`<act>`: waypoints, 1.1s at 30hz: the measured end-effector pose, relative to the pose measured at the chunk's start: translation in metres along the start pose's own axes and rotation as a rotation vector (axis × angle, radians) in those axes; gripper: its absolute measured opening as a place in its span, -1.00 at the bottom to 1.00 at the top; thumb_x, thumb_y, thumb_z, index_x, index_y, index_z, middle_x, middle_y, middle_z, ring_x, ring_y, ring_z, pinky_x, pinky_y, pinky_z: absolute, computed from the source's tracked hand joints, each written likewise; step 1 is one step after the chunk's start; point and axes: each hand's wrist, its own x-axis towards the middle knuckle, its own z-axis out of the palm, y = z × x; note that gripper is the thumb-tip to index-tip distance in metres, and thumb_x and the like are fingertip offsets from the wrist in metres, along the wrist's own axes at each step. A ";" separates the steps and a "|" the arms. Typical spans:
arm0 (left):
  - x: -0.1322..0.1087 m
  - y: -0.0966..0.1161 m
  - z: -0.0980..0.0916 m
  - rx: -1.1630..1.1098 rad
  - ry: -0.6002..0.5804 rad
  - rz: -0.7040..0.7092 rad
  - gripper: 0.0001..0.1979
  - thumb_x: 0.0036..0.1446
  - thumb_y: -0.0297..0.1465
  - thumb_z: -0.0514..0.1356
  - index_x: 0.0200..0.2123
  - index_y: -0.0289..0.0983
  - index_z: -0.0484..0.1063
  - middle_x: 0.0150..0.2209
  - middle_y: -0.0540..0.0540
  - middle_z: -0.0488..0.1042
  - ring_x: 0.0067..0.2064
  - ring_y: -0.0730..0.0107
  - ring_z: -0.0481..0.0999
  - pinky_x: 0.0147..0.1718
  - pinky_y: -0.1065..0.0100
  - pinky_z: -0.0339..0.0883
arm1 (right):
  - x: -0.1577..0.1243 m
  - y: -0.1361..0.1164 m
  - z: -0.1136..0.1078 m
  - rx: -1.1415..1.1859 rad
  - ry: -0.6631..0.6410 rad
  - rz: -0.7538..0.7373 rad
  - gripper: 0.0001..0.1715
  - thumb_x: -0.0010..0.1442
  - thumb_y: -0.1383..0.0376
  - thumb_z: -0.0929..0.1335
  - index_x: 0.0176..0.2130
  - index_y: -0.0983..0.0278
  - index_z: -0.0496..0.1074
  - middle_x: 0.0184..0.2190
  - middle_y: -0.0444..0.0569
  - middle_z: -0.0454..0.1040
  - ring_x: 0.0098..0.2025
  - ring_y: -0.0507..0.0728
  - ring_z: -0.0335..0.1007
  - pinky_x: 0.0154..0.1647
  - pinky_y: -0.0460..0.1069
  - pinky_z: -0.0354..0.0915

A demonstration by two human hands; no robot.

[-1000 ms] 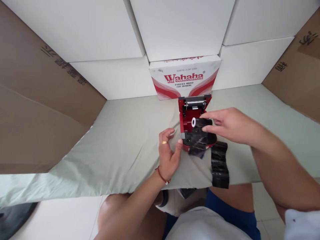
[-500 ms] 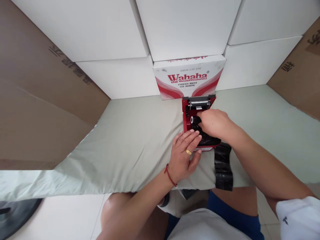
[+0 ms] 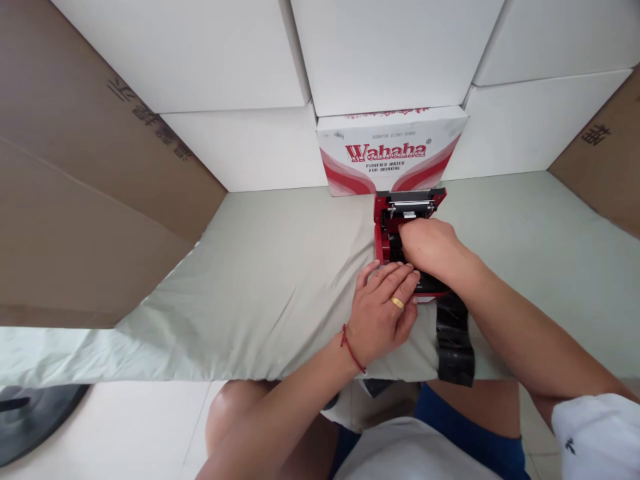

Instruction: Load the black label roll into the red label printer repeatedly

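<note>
A small red printer (image 3: 382, 244) stands on the cloth with its lid (image 3: 411, 197) raised, showing a roller and a metal bar. My right hand (image 3: 432, 247) reaches into the body from the right, fingers curled down around the black ribbon roll, which is now mostly hidden beneath them. Across the printer's front left edge lies my left hand (image 3: 383, 304), fingers extended and resting on the casing. A strip of black film (image 3: 455, 343) trails from the printer's front right corner and hangs over the table edge.
Behind the printer sits a Wahaha water carton (image 3: 390, 160), backed by stacked white boxes (image 3: 400, 53). Brown cardboard boxes flank the table, one at left (image 3: 100, 220) and one at right (image 3: 605, 140). A wrinkled pale green cloth (image 3: 260, 267) covers the table.
The view has shifted slightly, so the scene sits further right. My right hand has gone deeper into the printer with the black roll, whose white core end no longer shows.
</note>
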 end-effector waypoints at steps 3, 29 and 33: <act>0.004 0.003 -0.003 0.011 -0.049 -0.017 -0.50 0.41 -0.38 0.16 0.37 -0.18 0.39 0.18 -0.23 0.64 0.27 0.05 0.55 0.37 -0.07 0.24 | -0.014 0.012 -0.005 0.073 -0.006 -0.060 -0.75 0.34 0.23 0.42 -0.08 0.25 0.70 -0.20 0.17 0.74 -0.16 0.35 0.69 -0.19 0.13 0.47; 0.002 0.010 -0.004 0.114 -0.029 0.068 -0.61 0.41 -0.48 0.17 0.25 -0.26 0.48 0.09 -0.21 0.71 0.17 0.12 0.60 0.21 0.10 0.31 | -0.056 0.078 0.063 0.796 0.607 -0.503 -0.49 0.60 0.06 0.19 0.08 0.06 0.69 0.14 -0.02 0.71 0.35 0.27 0.53 0.50 0.38 0.25; 0.001 0.010 -0.005 0.140 -0.043 0.081 -0.59 0.38 -0.50 0.19 0.26 -0.28 0.47 0.09 -0.22 0.71 0.17 0.14 0.61 0.25 0.12 0.26 | -0.059 0.076 0.073 0.822 0.556 -0.445 -0.54 0.59 0.16 0.21 0.05 0.04 0.69 0.16 -0.05 0.70 0.36 0.22 0.52 0.52 0.35 0.22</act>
